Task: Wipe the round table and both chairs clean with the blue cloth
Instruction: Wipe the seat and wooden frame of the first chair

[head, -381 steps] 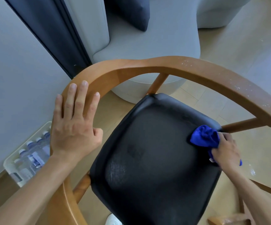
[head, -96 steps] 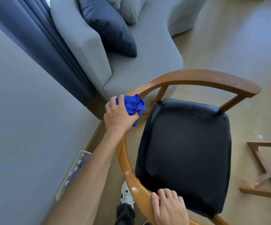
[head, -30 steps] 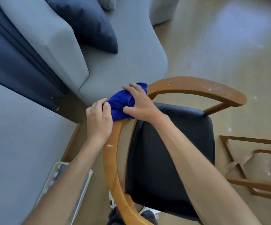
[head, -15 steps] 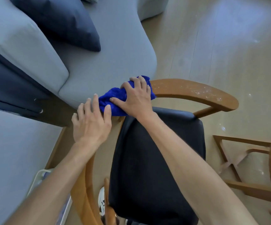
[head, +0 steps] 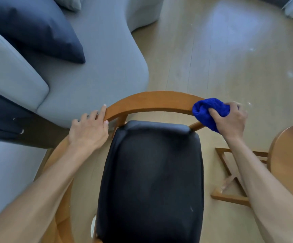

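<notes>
A wooden chair with a curved backrest rail (head: 152,102) and a black padded seat (head: 151,172) fills the middle of the view. My right hand (head: 230,120) is shut on the bunched blue cloth (head: 207,109), pressed against the right end of the rail. My left hand (head: 87,128) grips the rail's left part, fingers wrapped over the wood. The edge of the round wooden table (head: 289,155) shows at the right, with its wooden base frame (head: 230,181) on the floor below.
A grey sofa (head: 89,76) with a dark navy cushion (head: 33,28) stands close behind the chair at the left. Light wooden floor (head: 230,50) with white specks stretches to the upper right. A grey wall (head: 1,172) lies at the left.
My right hand has slid the blue cloth along the rail from its left part to its right end. My left hand stays on the left of the rail.
</notes>
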Demonstrator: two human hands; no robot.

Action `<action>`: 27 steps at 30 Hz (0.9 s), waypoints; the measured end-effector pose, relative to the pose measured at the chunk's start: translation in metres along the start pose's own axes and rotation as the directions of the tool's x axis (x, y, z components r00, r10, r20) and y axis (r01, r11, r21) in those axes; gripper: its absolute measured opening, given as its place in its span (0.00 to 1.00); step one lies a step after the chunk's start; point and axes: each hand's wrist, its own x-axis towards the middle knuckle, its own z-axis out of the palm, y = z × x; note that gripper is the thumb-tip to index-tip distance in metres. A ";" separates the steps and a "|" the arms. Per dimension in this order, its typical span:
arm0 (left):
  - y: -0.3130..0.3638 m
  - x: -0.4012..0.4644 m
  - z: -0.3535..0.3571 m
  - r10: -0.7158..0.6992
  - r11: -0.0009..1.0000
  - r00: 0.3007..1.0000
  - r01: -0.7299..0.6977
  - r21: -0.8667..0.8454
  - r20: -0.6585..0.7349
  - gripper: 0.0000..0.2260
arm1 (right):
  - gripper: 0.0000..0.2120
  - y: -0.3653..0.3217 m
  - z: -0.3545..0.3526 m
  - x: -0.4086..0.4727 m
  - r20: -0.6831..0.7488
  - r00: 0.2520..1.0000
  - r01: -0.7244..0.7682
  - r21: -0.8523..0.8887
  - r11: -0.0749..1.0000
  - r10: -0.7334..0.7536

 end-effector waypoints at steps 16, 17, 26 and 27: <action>0.000 0.001 0.007 0.052 0.998 0.992 -0.049 0.034 -0.118 0.25 | 0.20 -0.038 0.025 -0.019 0.011 0.866 0.500 -0.047 0.865 -0.500; 0.001 0.001 0.008 0.048 0.999 0.992 -0.044 0.031 -0.118 0.25 | 0.20 -0.011 0.012 -0.009 0.004 0.919 0.394 -0.052 0.918 -0.394; 0.003 0.003 0.012 0.073 0.988 0.988 -0.053 0.146 -0.133 0.27 | 0.21 -0.110 0.068 -0.039 -0.107 0.976 0.189 -0.025 0.982 -0.190; 0.003 0.003 0.011 0.066 0.987 0.991 -0.048 0.154 -0.119 0.26 | 0.20 -0.139 0.081 -0.054 -0.075 0.959 0.273 -0.009 0.962 -0.273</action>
